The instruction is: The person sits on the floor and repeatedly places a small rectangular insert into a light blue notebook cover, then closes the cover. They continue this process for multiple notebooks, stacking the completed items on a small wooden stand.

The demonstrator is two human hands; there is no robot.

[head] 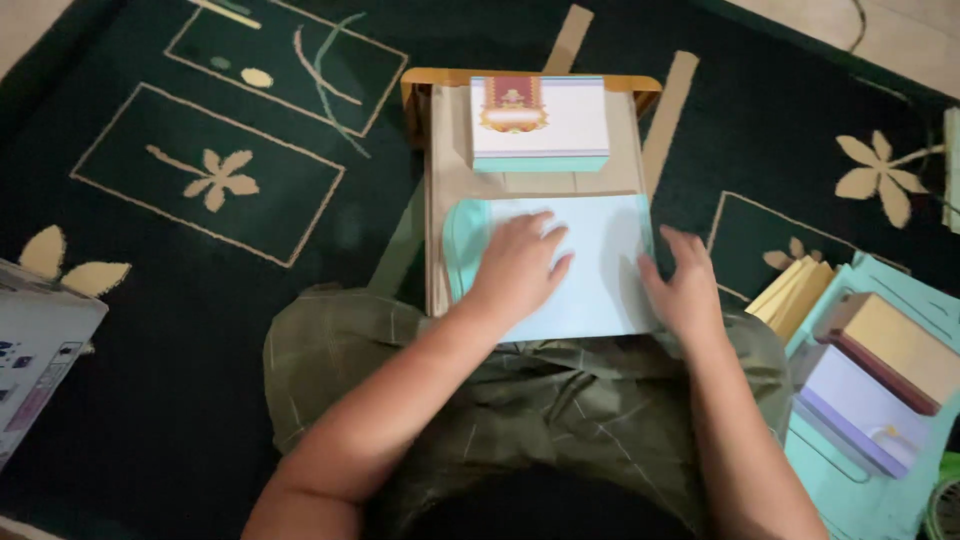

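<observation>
A person sat on a dark green carpet (180, 400) with pale flower shapes on it. At the far left edge lay part of a white box (35, 350). In the middle stood a low brown board (440, 150) like a little desk, right in front of the person's knees. At the back of the board sat a stack of white cards (540, 125) with a red and gold picture on top and a mint green bottom edge. Closer to the person lay a flat light blue sheet (600, 260), with a mint green rounded flap showing at its left side. The left hand (517, 265) lay flat on the left part of the sheet, palm down, fingers spread a little and holding nothing. The right hand (688, 285) rested at the right edge of the sheet, fingers curled a bit over the side, and I could not tell if it gripped the edge or just touched it. The two hands were near each other with bare blue sheet between them. Further right on the carpet lay a pile of yellow cards (790, 290), leaning. Just beside it was a mint green tray (850, 490) with more card stacks, one tan (905, 345) and one pale purple (860, 405).
</observation>
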